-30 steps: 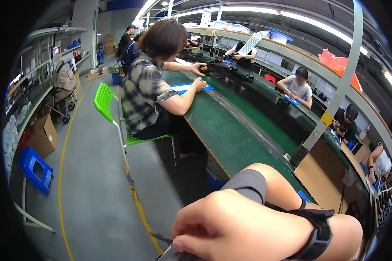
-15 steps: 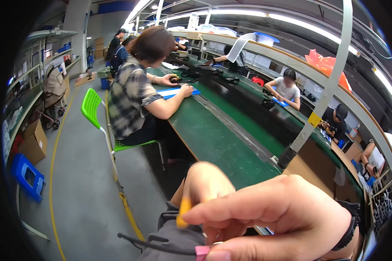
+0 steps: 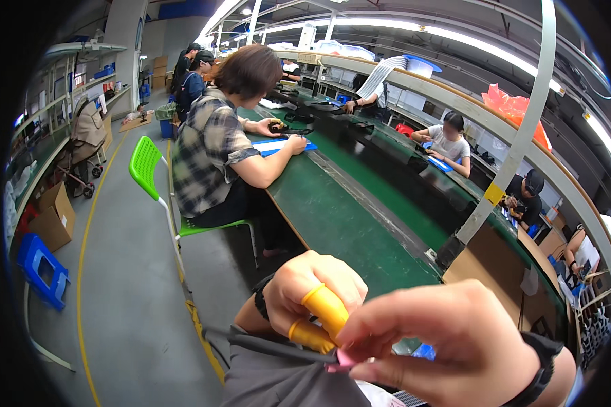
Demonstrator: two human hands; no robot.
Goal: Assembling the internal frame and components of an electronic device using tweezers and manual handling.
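Note:
In front of me my left hand is closed, with yellow finger cots on two fingers. Their tips press down by a thin dark cord, which runs leftward over grey cloth. My right hand pinches a small pink piece between thumb and fingers, right beside the left fingertips. The pink piece is at the cord's end; its exact kind is mostly hidden by the fingers. Both wrists wear black bands.
A long green worktable stretches ahead, with a grey post on the right. A person in a plaid shirt sits left on a green chair. Other people work across the table. A blue stool and a cardboard box stand at far left.
My left hand has come down and forward from behind the right, and its yellow-covered fingers now meet the pink piece. The right hand has shifted slightly. The pink piece has risen.

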